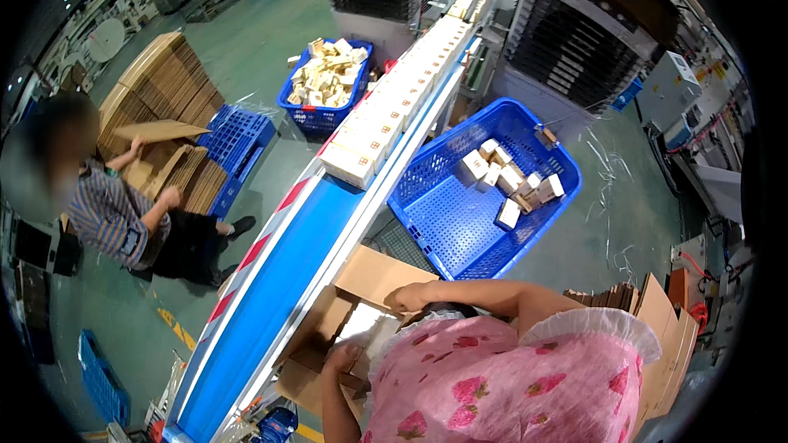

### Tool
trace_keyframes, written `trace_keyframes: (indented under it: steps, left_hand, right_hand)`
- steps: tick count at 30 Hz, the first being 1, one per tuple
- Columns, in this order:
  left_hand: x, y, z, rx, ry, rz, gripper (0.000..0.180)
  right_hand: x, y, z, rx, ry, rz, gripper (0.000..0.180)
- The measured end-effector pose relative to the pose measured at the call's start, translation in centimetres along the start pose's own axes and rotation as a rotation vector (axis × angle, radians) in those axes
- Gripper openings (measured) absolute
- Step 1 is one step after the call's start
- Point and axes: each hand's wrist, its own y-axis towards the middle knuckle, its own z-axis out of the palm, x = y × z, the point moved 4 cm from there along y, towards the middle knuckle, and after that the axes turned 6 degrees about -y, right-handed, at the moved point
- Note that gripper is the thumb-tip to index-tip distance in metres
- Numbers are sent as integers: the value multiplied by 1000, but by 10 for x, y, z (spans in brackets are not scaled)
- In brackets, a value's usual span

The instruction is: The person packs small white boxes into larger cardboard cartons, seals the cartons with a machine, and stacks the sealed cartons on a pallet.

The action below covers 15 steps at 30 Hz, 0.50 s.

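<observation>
An open cardboard carton [386, 269] sits beside the conveyor, right in front of my body, with its flaps folded out. Inside it lies a block of small white boxes [359, 324]. My left hand [345, 356] reaches into the carton and its fingers curl at the near end of these boxes. At the far end, next to the raised flap, my right hand [407, 297] is bent inward with its fingertips partly hidden; it seems to grip the same block. My pink strawberry-print apron covers the near part of the carton.
White boxes [369, 135] stand in rows on the blue conveyor belt [295, 250]. A large blue crate [435, 234] holds several loose boxes; another blue basket [316, 121] is heaped. At left, a person [123, 213] handles flat cartons [160, 74] by a blue pallet [238, 135].
</observation>
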Motion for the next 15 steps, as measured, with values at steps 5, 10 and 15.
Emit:
trace_keyframes:
  steps: [5, 10, 15]
  left_hand:
    - [-147, -35, -74, -80, -818, 224, 26]
    - [-214, -11, -158, -740, -921, 387, 38]
    - [-226, 83, -202, -845, -609, 338, 52]
  right_hand:
    - [16, -34, -104, -233, 213, 58, 24]
    - [-64, -58, -255, -811, -194, 305, 8]
    - [-107, -28, -346, -924, -590, 387, 15]
